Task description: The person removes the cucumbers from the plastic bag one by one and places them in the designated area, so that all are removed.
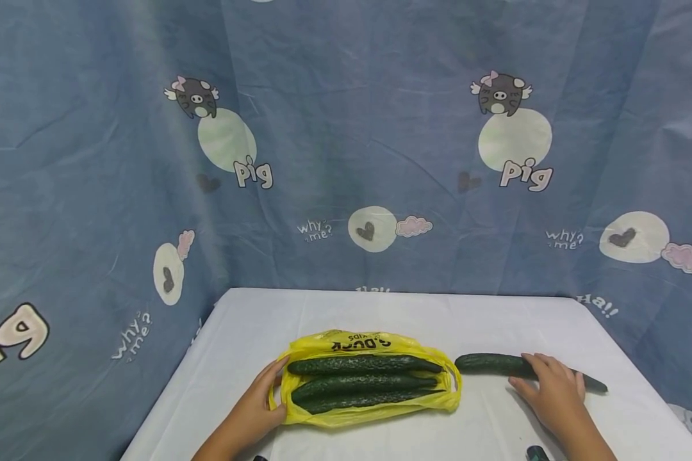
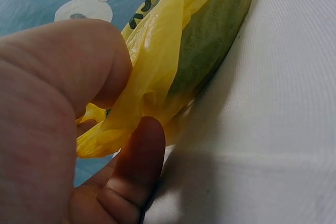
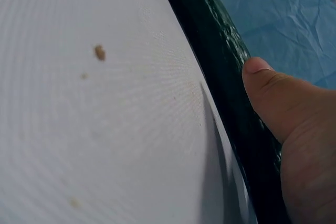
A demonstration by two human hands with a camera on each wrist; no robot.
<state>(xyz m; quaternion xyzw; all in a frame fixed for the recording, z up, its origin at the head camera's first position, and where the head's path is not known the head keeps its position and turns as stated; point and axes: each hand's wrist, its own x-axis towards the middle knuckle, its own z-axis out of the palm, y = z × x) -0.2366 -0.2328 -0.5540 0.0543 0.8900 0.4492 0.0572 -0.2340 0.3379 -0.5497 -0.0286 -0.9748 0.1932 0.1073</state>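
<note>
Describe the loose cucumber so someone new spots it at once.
On the white table, find the yellow bag. Just past its right end in the head view, a long, dark green cucumber lies with the right hand on it. The bagged cucumbers look much alike, but this one lies outside the bag, directly on the table.

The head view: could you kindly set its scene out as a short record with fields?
Left hand: pinches the yellow bag at its left end
Right hand: grips the loose cucumber
Inside bag: three cucumbers visible
Loose cucumber: on the white table, right of the bag
Backdrop: blue cloth with pig prints
</note>
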